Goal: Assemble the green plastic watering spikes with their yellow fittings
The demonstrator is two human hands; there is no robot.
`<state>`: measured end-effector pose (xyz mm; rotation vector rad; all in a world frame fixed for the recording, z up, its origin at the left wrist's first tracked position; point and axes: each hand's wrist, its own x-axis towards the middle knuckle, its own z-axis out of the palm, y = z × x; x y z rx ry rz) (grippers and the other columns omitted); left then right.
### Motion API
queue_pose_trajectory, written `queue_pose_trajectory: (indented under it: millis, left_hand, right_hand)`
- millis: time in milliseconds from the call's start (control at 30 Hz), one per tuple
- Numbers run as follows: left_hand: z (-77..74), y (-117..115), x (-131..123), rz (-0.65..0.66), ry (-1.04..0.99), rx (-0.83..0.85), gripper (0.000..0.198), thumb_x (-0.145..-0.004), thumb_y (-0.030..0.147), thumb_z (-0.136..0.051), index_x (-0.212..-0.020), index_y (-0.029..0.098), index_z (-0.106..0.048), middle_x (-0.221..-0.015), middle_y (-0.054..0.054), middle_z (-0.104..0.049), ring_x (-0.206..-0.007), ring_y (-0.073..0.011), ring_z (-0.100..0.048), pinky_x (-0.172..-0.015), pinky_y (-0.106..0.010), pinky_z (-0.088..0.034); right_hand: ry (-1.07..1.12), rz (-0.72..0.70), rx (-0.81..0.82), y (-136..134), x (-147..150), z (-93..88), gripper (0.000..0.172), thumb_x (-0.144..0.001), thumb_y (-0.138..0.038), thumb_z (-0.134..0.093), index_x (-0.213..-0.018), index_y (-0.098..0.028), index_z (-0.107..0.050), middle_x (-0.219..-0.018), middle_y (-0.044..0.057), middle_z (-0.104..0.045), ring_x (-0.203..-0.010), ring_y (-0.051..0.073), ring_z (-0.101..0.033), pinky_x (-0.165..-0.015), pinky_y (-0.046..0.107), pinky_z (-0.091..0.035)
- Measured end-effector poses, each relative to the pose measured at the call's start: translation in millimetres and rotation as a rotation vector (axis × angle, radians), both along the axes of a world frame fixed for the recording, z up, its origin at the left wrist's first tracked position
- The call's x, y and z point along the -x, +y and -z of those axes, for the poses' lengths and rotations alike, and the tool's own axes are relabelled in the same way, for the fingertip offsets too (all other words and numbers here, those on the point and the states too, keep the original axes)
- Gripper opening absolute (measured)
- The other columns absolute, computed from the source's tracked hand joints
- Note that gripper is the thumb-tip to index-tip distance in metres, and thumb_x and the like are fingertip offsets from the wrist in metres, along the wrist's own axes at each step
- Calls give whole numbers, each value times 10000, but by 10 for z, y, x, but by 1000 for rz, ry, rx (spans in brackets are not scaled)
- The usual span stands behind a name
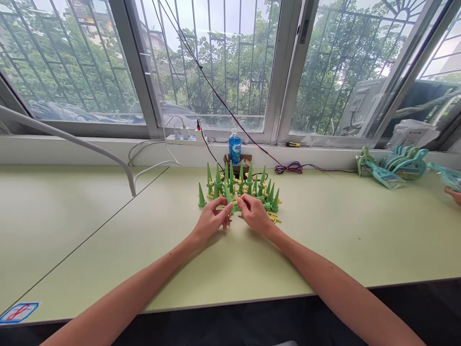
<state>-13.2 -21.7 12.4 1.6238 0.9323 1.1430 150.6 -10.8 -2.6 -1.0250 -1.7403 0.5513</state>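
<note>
My left hand (213, 217) is closed round the base of a green plastic cone-shaped spike (228, 193), its tip pointing up and tilted slightly left. Close beside it, my right hand (254, 211) has thumb and fingertips pinched together at the spike's base. A bit of yellow shows by those fingertips, too small to name. Just beyond both hands stand several more green spikes (201, 197), most of them upright with small yellow parts at their sides. Loose yellow plastic pieces (274, 217) lie to the right of my right hand.
Behind the spikes are a blue-labelled bottle (235, 148) and a brown cardboard box (246, 158). Coiled cable (288, 167) lies right of them. A power strip (185, 138) sits on the sill. Packaged teal items (403, 166) lie far right, near another person's hand (453, 195).
</note>
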Motion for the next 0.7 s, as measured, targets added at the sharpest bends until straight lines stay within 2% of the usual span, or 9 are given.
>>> queue_pose_trajectory:
  millis: [167,267,467,700]
  left_hand:
    - [51,13,-3,-42,3,-49,362,-762,500,-686,-898,192,-552,-865,-5,-585,-468,-76,-540,-390,-231,-452]
    - [82,24,-6,-87,27,-101,320,-775,468,-682,-888,197,-554,-827,4,-561,-456,-65,-512,-382,-224,-443]
    - [98,44,-13,-154,74,-211,270,-815,451,-637,-863,195,-566,-955,-18,-516,-455,-46,-511,-364,-224,-459]
    - [88,71,-42,-181,-4,-127,345,-835,503,-595,-990,213,-494,-913,-5,-552,-451,-56,-534,-354,-197,-445]
  right_hand:
    - [-10,-1,12,9,1,-1,329,-930,-404,-422,-665,-208,-401,-537,-45,-405,-503,111,-344,-524,252,-284]
    - [-9,2,22,12,4,-2,333,-925,-412,-423,-664,-208,-408,-532,-45,-409,-504,112,-352,-525,251,-289]
    - [23,28,8,6,35,24,323,-929,-419,-427,-687,-205,-440,-551,-42,-422,-511,115,-363,-527,254,-296]
    - [79,104,-33,12,44,24,314,-949,-438,-410,-746,-206,-470,-582,-36,-433,-514,118,-372,-523,252,-292]
